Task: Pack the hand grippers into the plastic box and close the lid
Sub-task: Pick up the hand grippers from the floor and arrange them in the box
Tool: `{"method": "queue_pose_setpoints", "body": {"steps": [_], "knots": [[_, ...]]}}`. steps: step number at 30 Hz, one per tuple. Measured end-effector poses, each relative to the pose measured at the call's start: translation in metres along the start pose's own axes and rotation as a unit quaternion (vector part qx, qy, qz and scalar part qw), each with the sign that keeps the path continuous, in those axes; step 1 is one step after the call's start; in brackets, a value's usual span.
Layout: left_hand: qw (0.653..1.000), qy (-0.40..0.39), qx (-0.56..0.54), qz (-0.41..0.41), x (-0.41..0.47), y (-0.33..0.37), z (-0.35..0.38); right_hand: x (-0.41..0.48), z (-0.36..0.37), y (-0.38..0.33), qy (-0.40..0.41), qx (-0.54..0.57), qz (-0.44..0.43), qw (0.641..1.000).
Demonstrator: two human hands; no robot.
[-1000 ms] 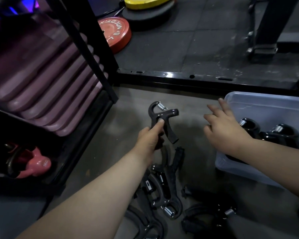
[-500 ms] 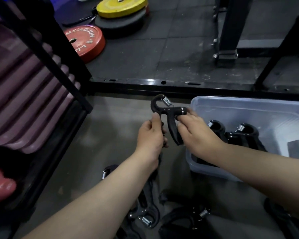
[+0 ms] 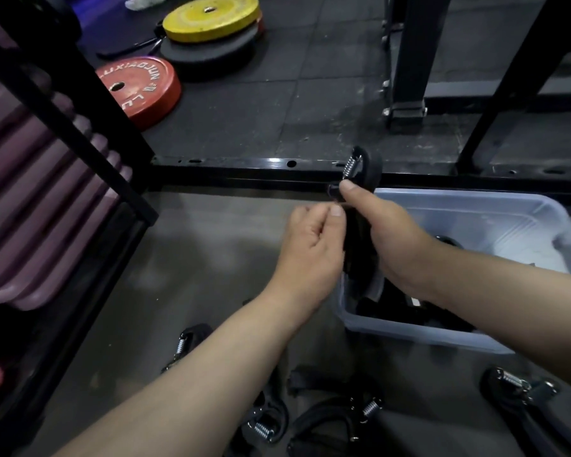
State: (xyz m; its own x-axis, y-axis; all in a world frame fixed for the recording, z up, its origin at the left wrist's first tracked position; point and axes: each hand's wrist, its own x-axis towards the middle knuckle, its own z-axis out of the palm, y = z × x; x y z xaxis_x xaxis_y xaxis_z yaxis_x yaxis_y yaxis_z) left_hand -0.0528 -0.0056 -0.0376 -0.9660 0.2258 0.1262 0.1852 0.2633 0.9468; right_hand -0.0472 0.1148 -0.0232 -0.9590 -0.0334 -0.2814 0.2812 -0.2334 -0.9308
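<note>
Grip on the hand gripper [image 3: 360, 232] is taken by the right hand [image 3: 389, 239]: its fingers are curled round the black handles, and its thumb [image 3: 351, 188] is pressed on the small knob just under the steel spring [image 3: 350, 166], which is pointed away from the person. The tool is held upright between the two hands, with its lower end seen over the near left corner of the plastic box [image 3: 459, 201]. The left hand [image 3: 310, 249] is placed just beside the handle, its fingers loosely curled and its thumb tip laid against the handle's side; whether anything is actually gripped by it cannot be told. One gripper is thus counted in the hands. Inside the open, translucent box, dark packed grippers [image 3: 409, 311] are seen, but they are overlapped and partly covered by the right forearm, so their number cannot be given. On the concrete floor [image 3: 195, 258] nearer the person, four loose grippers [image 3: 337, 418] are counted, some partly hidden by the left forearm. Farther off, on the black mat [image 3: 310, 94], a yellow plate [image 3: 211, 18] is stacked on a black plate [image 3: 211, 52], and a red plate [image 3: 136, 89] is laid near them: three in all.
</note>
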Motion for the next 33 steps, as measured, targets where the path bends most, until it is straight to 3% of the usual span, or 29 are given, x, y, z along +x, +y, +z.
{"method": "queue_pose_setpoints", "body": {"steps": [2, 6, 14, 19, 24, 33], "knots": [[0.999, 0.032, 0.03, 0.01, -0.008, 0.001, 0.005, 0.002, -0.012, -0.002, 0.022, 0.028, 0.022, 0.999], [0.99, 0.1, 0.085, -0.057, -0.022, -0.011, 0.02, 0.004, -0.036, -0.002, 0.061, 0.064, 0.034, 0.995], [0.974, -0.033, 0.214, -0.063, -0.006, -0.038, 0.044, 0.003, -0.069, 0.002, 0.165, 0.03, 0.108, 0.98], [0.971, -0.034, 0.23, -0.049, -0.007, -0.049, 0.043, -0.001, -0.09, 0.011, 0.219, -0.073, 0.139, 0.963], [0.971, -0.011, 0.235, -0.037, -0.007, -0.051, 0.046, -0.005, -0.101, 0.021, 0.199, -0.186, 0.169, 0.947], [0.97, -0.01, 0.24, -0.033, -0.007, -0.053, 0.046, 0.003, -0.094, 0.031, 0.142, -0.209, 0.204, 0.946]]}}
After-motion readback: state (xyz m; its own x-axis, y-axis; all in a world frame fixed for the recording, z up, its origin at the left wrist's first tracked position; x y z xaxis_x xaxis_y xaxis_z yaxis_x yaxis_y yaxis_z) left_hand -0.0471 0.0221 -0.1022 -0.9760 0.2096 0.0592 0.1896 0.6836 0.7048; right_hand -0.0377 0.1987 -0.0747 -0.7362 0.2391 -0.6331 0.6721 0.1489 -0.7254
